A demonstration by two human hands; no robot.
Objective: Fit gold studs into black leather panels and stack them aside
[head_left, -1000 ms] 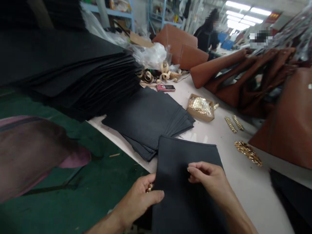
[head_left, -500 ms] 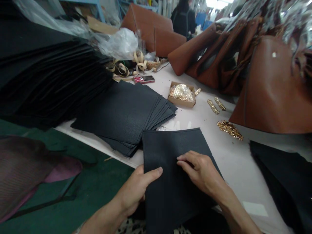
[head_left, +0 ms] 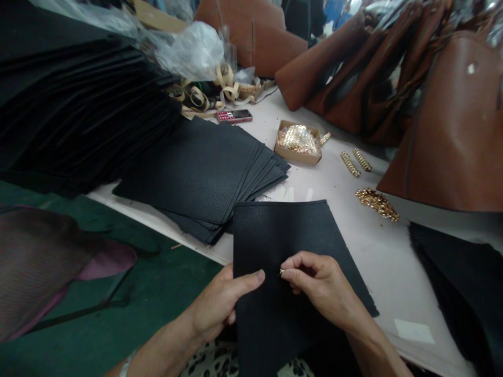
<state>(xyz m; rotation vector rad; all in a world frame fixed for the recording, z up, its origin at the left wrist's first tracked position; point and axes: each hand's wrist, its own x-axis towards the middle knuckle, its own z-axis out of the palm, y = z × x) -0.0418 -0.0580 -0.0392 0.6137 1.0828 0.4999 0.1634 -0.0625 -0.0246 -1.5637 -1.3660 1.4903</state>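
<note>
A black leather sheet [head_left: 291, 230] lies over the table's front edge and hangs toward my lap. My left hand [head_left: 223, 296] grips its left edge, thumb on top and fingers underneath. Over the sheet's middle, my right hand [head_left: 314, 277] pinches a small gold metal piece [head_left: 281, 272] between thumb and fingertips, close to the leather. Behind and to the left lies a fanned stack of black leather sheets [head_left: 196, 173]. Gold pieces fill a small cardboard box [head_left: 298, 156], and a loose gold pile [head_left: 377, 204] and two short gold rows [head_left: 356, 161] are right of it.
Tall black stack [head_left: 78, 104] at left; brown leather bags [head_left: 456, 131] at back right. A red phone [head_left: 234, 116], cream strips [head_left: 226, 89] and clear plastic [head_left: 192, 52] are at the back. More black material [head_left: 463, 283] lies at right, a chair [head_left: 58, 262] at lower left.
My right hand has moved slightly down and left, and a gold piece now shows at its fingertips. My left hand keeps its grip. The view has tilted down a little.
</note>
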